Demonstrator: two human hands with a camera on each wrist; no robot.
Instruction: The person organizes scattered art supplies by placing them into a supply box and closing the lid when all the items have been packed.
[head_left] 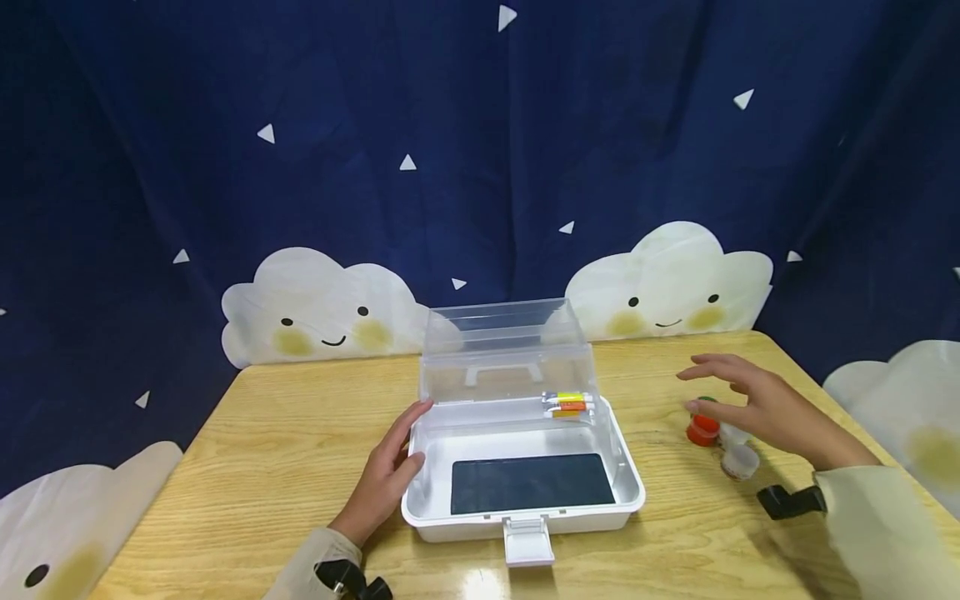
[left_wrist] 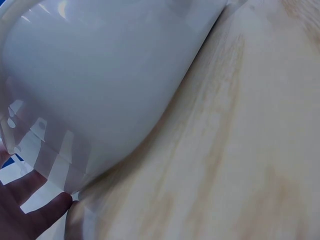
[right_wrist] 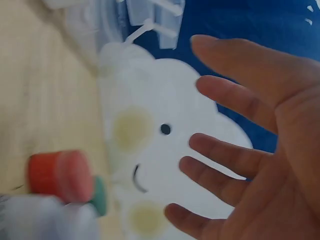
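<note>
A white box (head_left: 442, 527) with its clear lid (head_left: 510, 371) raised stands on the table, a dark flat panel (head_left: 532, 483) on its floor. My left hand (head_left: 382, 475) grips the box's left wall; in the left wrist view its fingers (left_wrist: 47, 215) touch the white side. My right hand (head_left: 757, 408) hovers over small tubs at the right, fingers spread and holding nothing. A red tub (head_left: 703, 431), a green one mostly hidden behind it and a whitish one (head_left: 740, 461) are there. The right wrist view shows the red tub (right_wrist: 60, 175) beside the spread hand (right_wrist: 270, 135).
Several small tubes with yellow and orange labels (head_left: 567, 405) lie at the box's back right. An unfastened white latch (head_left: 528, 543) hangs from its front. Behind the wooden table (head_left: 300, 433) is a dark blue curtain (head_left: 480, 150) with white clouds.
</note>
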